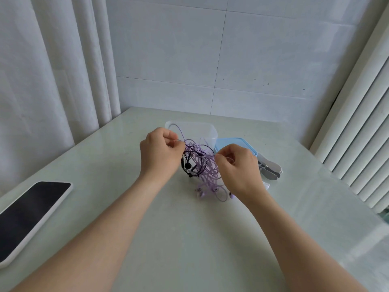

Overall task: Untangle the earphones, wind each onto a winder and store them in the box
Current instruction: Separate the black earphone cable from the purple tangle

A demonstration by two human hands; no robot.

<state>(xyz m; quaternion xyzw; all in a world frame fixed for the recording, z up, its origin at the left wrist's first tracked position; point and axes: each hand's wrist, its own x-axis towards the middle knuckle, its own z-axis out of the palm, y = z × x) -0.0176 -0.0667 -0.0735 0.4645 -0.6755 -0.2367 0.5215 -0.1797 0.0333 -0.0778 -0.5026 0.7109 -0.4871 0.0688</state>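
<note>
**Knot of earphones held up between two hands, box and winders waiting behind**

A tangle of earphones (200, 163), lilac cords mixed with a darker purple-black set, is seen lifted just above a pale table (189, 239) and stretched between two bare hands. The left hand (160, 152) is closed in a pinch on strands at the upper left of the knot; the right hand (237, 165) is likewise pinched shut on lilac cord at the knot's right edge, its fingers (221, 157) curled in tight. The bundle therefore lies directly between the two grips, its spread running roughly left to right, while loose loops and lilac earbuds (214, 189) hang down to the table beneath the right hand. The dark earbud and its cord sit nearer the left hand, so that hand is judged better placed to draw the dark set free.

A clear box (210, 131) stands just behind the tangle, with a blue lid (237, 144) beside it to the right. Pale flat winders (271, 167) are laid just right of the lid, partly hidden by the right hand. A phone (31, 216) rests face up at the left edge, well apart.

No cord has yet been separated or wound; the untangling step is judged to be at an early stage.
</note>
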